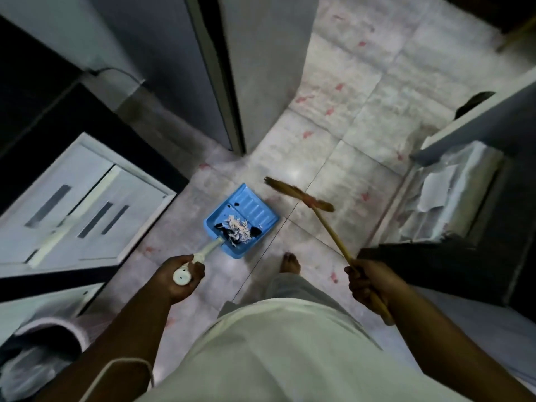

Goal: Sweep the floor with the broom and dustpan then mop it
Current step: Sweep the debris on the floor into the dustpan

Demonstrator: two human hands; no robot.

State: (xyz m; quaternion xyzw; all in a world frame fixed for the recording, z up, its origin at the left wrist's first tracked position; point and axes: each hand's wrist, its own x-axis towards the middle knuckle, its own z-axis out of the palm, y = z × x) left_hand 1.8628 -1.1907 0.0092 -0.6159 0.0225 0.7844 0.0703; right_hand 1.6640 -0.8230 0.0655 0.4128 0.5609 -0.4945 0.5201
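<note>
Blue dustpan (242,220) holding paper scraps, white handle; tan broom (301,197) just right

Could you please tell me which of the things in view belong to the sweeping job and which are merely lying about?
Part of the job:
blue dustpan, holding scraps, gripped by the left hand
broom, gripped by the right hand
tiled floor

Just there:
white cabinet
door
plastic-lined container

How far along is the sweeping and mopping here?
Some sweeping looks done: the blue dustpan holds a pile of scraps. In hand: the left hand grips its handle, the right hand the broom. Left: emptying it, then mopping; no mop shows.
</note>
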